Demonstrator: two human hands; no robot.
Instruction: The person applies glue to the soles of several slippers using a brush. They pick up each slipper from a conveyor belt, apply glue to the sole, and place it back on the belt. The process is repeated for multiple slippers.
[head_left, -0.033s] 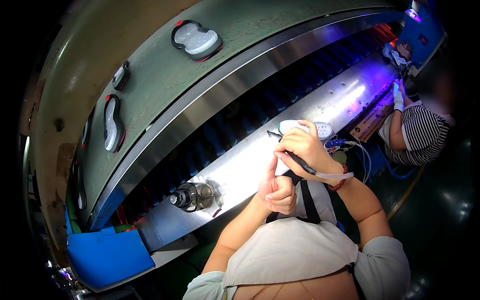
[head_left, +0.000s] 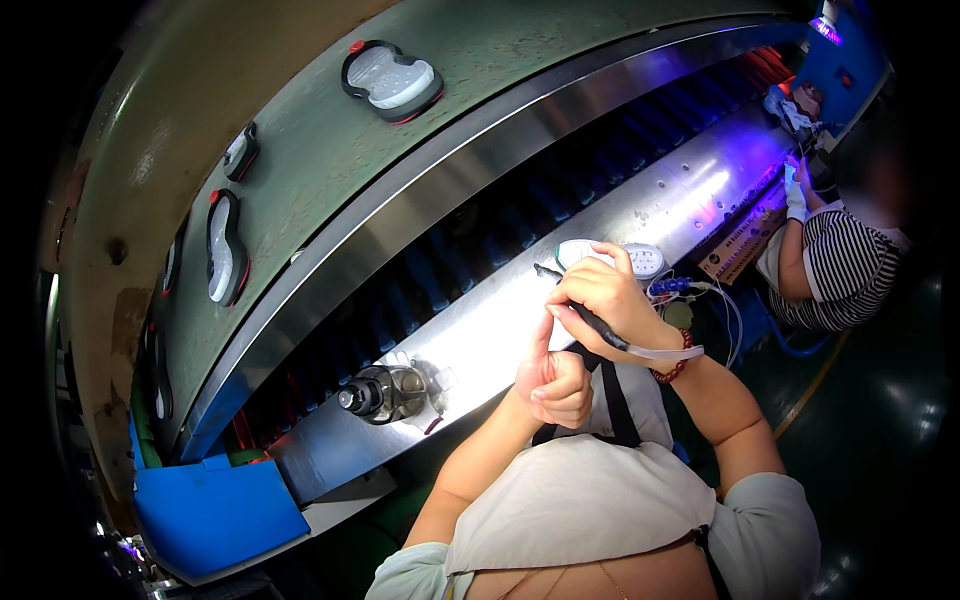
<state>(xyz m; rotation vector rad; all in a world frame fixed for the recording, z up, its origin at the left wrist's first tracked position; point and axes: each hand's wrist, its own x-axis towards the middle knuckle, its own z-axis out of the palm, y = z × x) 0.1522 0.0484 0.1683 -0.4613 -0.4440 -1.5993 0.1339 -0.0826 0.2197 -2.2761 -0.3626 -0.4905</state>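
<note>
My right hand (head_left: 608, 305) is closed around a black pen-like tool (head_left: 595, 322). Its dark tip points up and left, and a pale clear tube runs off its back end past my wrist. My left hand (head_left: 557, 380) makes a fist just left of it, one digit stretched up and meeting my right fingertips. Nothing shows between its curled fingers. Behind my right hand a pale shoe sole (head_left: 645, 261) with small raised marks lies on the metal ledge (head_left: 480, 340), partly covered by my fingers.
Several black, grey and red shoe soles (head_left: 395, 85) rest on the green conveyor belt (head_left: 300, 160). A see-through container with a black top (head_left: 385, 395) stands on the ledge. A blue panel (head_left: 220, 505) is at lower left. Another person (head_left: 840, 260) in stripes works at right, near a cardboard box (head_left: 740, 245).
</note>
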